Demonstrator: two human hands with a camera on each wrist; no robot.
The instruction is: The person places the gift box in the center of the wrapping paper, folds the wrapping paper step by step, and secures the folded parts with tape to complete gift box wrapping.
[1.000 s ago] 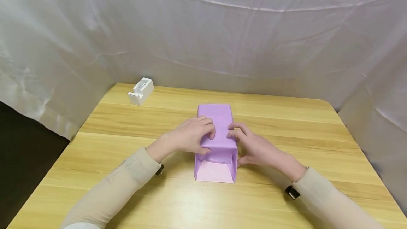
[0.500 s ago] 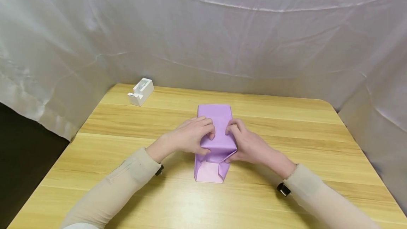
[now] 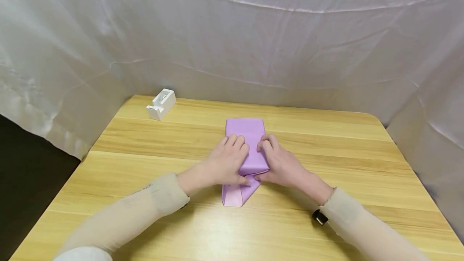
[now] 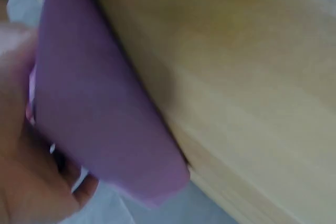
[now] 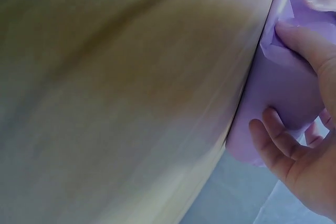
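Note:
A box wrapped in purple paper [image 3: 245, 128] lies lengthwise on the wooden table. From its near end sticks out a paper flap [image 3: 232, 196], paler on the inside, with its right side folded inward at a slant. My left hand [image 3: 226, 160] grips the box from the left, fingers bent over the top and thumb on the folded paper at the near end. On the other side, my right hand [image 3: 284, 164] holds the near right corner, its thumb pressing the fold. In the right wrist view, the right thumb [image 5: 304, 43] rests on creased paper and the other fingers lie along the box's side.
A white tape dispenser [image 3: 161, 104] stands at the table's far left. Light grey cloth [image 3: 232, 43] hangs behind and beside the wooden table [image 3: 326, 140]. A dark area [image 3: 29, 180] lies beyond the table's left edge.
My right hand has moved in to the left and folded the flap's right side inward. My left hand has shifted slightly right and nearer, its thumb now on the fold.

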